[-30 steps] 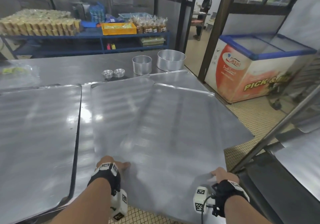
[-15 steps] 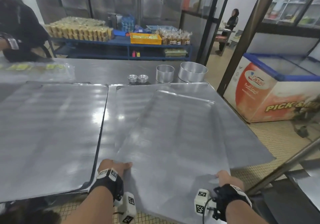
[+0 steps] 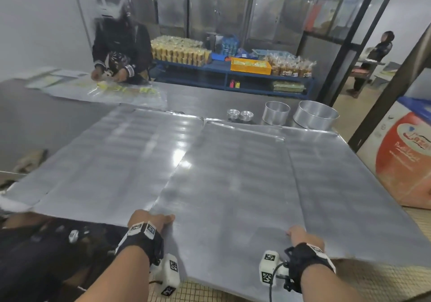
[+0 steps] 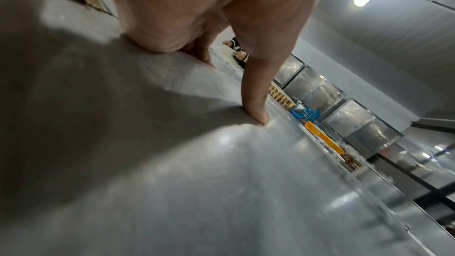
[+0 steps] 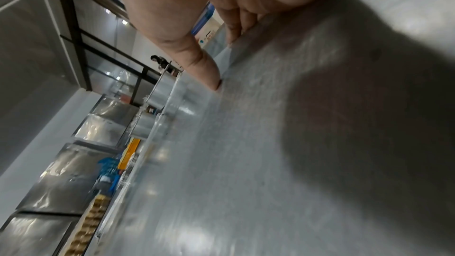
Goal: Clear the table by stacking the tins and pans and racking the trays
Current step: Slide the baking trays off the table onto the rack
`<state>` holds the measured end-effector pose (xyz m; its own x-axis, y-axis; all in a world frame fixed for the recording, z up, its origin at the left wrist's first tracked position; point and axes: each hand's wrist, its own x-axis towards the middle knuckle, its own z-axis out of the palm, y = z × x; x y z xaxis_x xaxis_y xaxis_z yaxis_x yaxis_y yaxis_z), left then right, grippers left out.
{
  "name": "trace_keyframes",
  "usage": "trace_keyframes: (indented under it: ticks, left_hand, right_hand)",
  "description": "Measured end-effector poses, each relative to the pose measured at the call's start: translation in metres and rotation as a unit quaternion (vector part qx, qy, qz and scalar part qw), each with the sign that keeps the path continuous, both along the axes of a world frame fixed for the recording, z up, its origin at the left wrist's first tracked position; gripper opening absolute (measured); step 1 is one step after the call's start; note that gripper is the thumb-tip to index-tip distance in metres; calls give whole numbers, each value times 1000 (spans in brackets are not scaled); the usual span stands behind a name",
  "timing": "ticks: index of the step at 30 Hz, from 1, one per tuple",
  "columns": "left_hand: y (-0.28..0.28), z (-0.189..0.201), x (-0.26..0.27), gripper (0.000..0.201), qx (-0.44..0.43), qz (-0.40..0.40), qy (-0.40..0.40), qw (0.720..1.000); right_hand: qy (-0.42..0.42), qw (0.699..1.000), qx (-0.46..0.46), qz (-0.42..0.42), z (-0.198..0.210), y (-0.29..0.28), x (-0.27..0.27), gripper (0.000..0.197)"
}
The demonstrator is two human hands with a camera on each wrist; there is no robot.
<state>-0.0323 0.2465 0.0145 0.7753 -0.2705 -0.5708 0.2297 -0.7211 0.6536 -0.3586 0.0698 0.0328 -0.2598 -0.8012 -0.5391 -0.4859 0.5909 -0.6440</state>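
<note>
The left hand (image 3: 149,220) and right hand (image 3: 300,234) each grip the near edge of a large metal tray (image 3: 233,196), thumbs pressed flat on its top face, fingers curled under the rim. That tray lies askew on another tray (image 3: 326,161), its near edge overhanging the steel table (image 3: 198,106). Just left of the held tray lies a third tray (image 3: 112,161). Beyond its far edge stand two small tins (image 3: 240,115), a round pan (image 3: 276,113) and a wider pan (image 3: 314,115). Farther left of the tins, a person (image 3: 121,52) works at the table's far side.
</note>
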Motion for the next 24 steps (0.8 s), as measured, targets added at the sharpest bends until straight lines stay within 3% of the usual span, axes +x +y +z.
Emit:
trace_keyframes:
  ticks: [6,11,20,24]
  left_hand:
    - [59,6,34,67,12,45,-3,999]
    - [101,9,59,81,14,93,-3,996]
    - [151,-12,109,125,30,145,6,989]
    - [161,-12,119,108,39,165,10,985]
  right_hand:
    - [-3,997,-6,80,-4,16,57,29]
    - [-9,995,-9,99,-1,35,106,25]
    - [-41,992,-4,119,-7,66,162,25]
    - [-39,992,-4,122,-12,69,181,23]
